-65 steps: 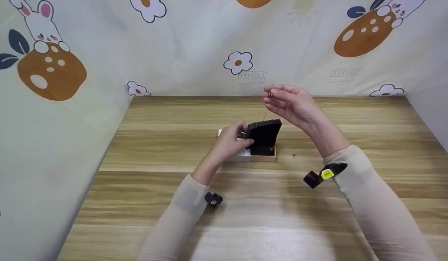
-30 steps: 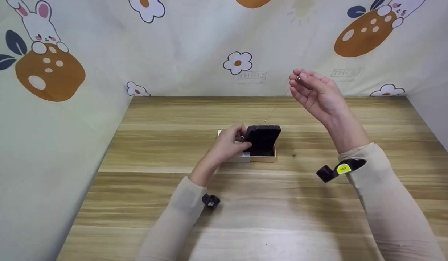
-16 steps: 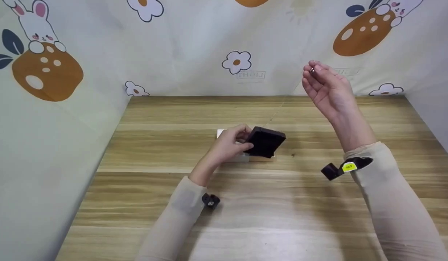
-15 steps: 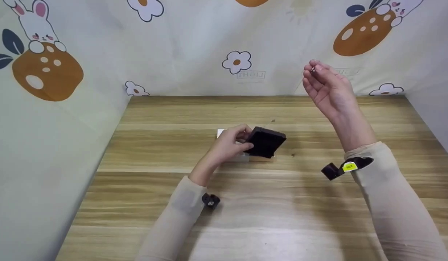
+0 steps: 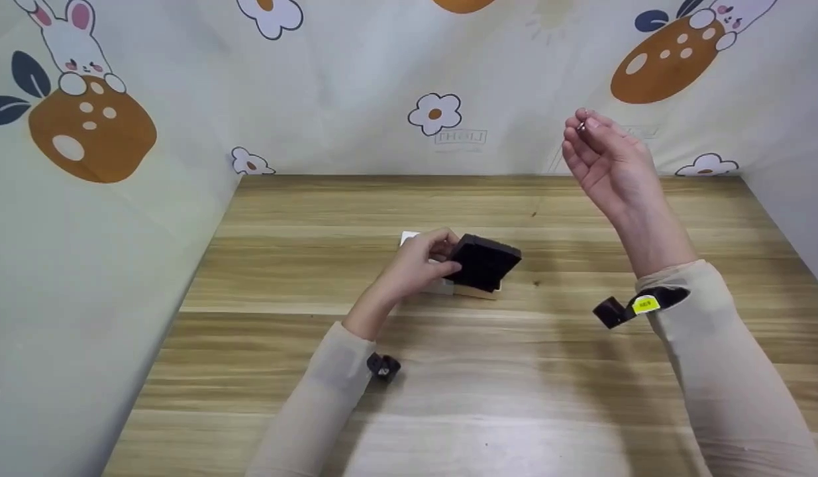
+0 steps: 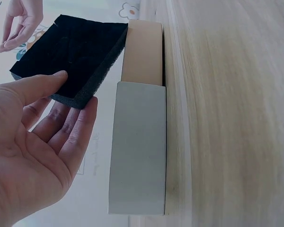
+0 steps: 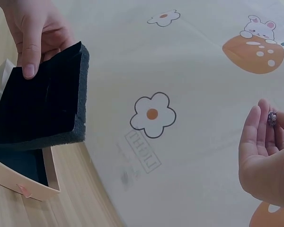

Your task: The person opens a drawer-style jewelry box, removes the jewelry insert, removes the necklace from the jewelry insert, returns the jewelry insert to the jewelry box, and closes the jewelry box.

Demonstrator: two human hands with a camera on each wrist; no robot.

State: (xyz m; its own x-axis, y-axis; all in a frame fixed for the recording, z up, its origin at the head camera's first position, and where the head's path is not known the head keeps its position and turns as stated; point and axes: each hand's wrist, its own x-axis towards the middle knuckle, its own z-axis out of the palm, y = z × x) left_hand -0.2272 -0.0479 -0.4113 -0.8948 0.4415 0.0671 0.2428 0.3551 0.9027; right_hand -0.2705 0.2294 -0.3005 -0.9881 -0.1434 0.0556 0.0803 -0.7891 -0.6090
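My left hand [image 5: 415, 262] pinches a black foam insert [image 5: 486, 263] at its left edge, thumb on the face and fingers behind. The insert is tilted over a small jewellery box, a pale orange drawer [image 7: 24, 185] partly out of a grey-white sleeve [image 6: 138, 149]. Raised at the right, my right hand [image 5: 611, 162] pinches the small, shiny pendant [image 7: 272, 118] of a necklace between thumb and fingertips. Its very thin chain hangs below, barely visible, with a small dark end [image 5: 534, 214] above the table, apart from the insert.
The wooden table [image 5: 356, 397] reaches back to a patterned cloth wall [image 5: 356, 86], with more cloth at both sides. A small dark mark [image 5: 537, 283] is on the wood right of the box. Black cameras [image 5: 384, 366] are strapped to the wrists.
My right hand has moved up and right with the pendant, drawing the chain away from the foam insert. My left hand has tilted the insert while staying nearly in place.
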